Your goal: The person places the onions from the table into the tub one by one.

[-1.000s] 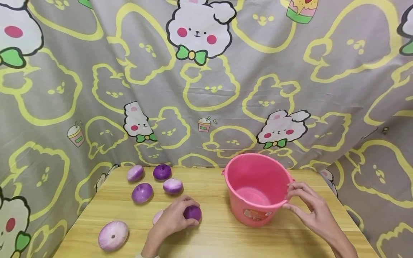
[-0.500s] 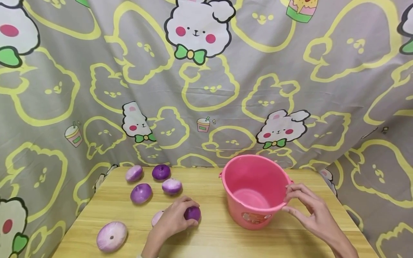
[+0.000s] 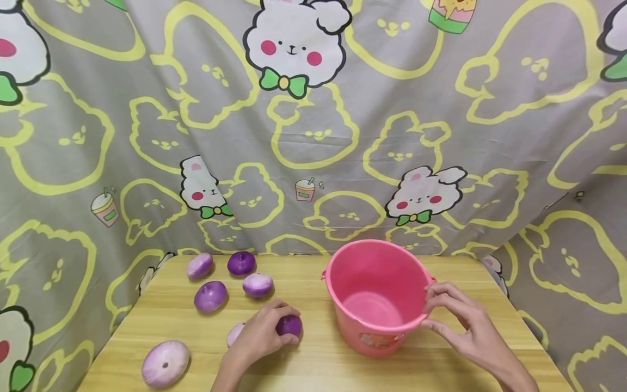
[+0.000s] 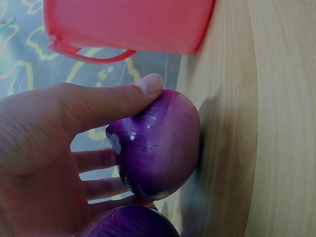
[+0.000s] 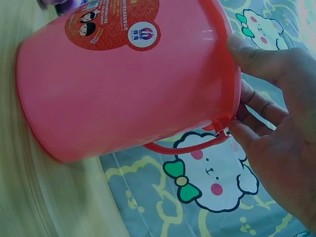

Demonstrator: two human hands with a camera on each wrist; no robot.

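Note:
Between the thumb and fingers of my left hand (image 3: 263, 330) is a purple onion (image 4: 160, 143), close over the wooden table. Another onion (image 3: 235, 333) is partly hidden behind that hand; its dark purple top shows low in the left wrist view. My right hand (image 3: 465, 324) pinches the rim of a pink bucket (image 3: 364, 326) on its right side, thumb outside and toward me. The bucket stands upright with its mouth facing up, and its inside shows no contents. In the right wrist view a red sticker (image 5: 113, 22) marks its wall, and its handle (image 5: 192, 147) hangs down.
Several onions lie at the table's back left, among them a dark purple onion (image 3: 241, 263) and a paler onion (image 3: 258, 285). A large pale onion (image 3: 165, 363) sits at the front left. A patterned curtain (image 3: 303, 136) hangs behind the wooden table (image 3: 313, 375).
The bucket has shifted left toward my left hand, with my right hand moving along at its rim. My left hand keeps its hold on the onion in nearly the same place.

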